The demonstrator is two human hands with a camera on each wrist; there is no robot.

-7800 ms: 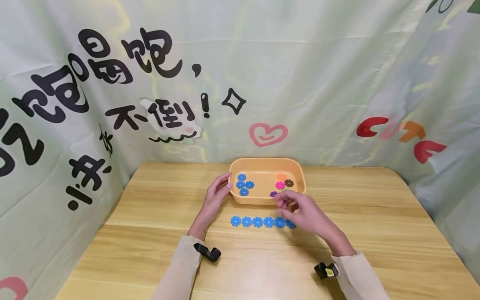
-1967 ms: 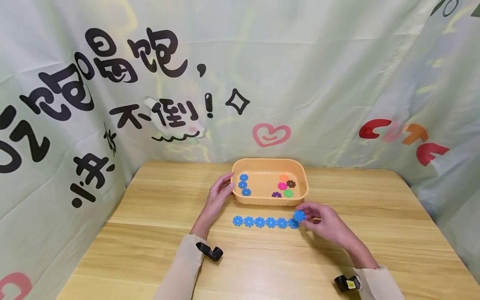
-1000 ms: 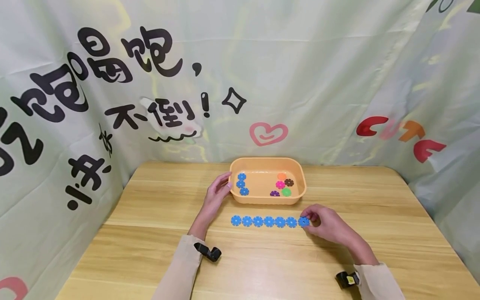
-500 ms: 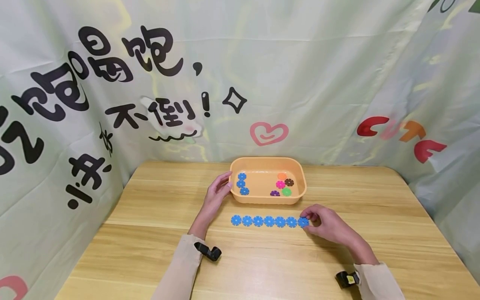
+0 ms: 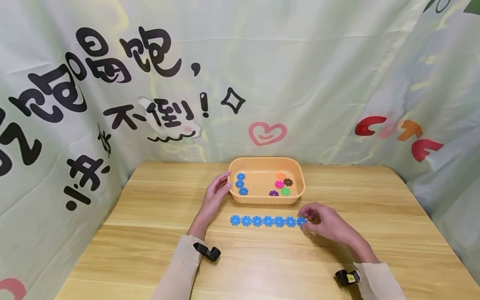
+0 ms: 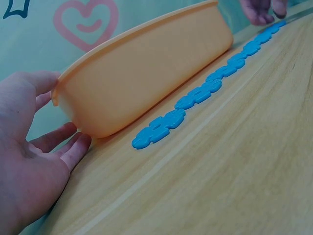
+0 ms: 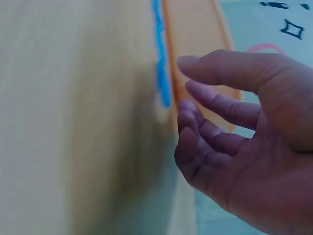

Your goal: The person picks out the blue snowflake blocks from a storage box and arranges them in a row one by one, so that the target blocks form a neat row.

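Note:
A row of several blue flower-shaped discs (image 5: 268, 221) lies flat on the table in front of a peach plastic tray (image 5: 267, 200). My right hand (image 5: 323, 219) is at the row's right end, thumb and fingertips around the last blue disc (image 5: 301, 221). The right wrist view shows a gap between that thumb and the fingers, with nothing held. My left hand (image 5: 215, 196) rests against the tray's left end. In the left wrist view its fingers (image 6: 63, 137) lie along the tray wall, one at the rim and others low by the base.
Inside the tray are three blue discs (image 5: 239, 183) on the left. To the right lie orange (image 5: 281, 176), pink (image 5: 279, 184), brown (image 5: 288, 182), green (image 5: 285, 191) and purple (image 5: 274, 193) discs. A printed curtain (image 5: 318, 83) hangs behind the wooden table (image 5: 150, 196).
My right hand has moved from over the tray to the row, adding a blue disc at its right end, and has just let go of it. Fewer blue discs lie in the tray.

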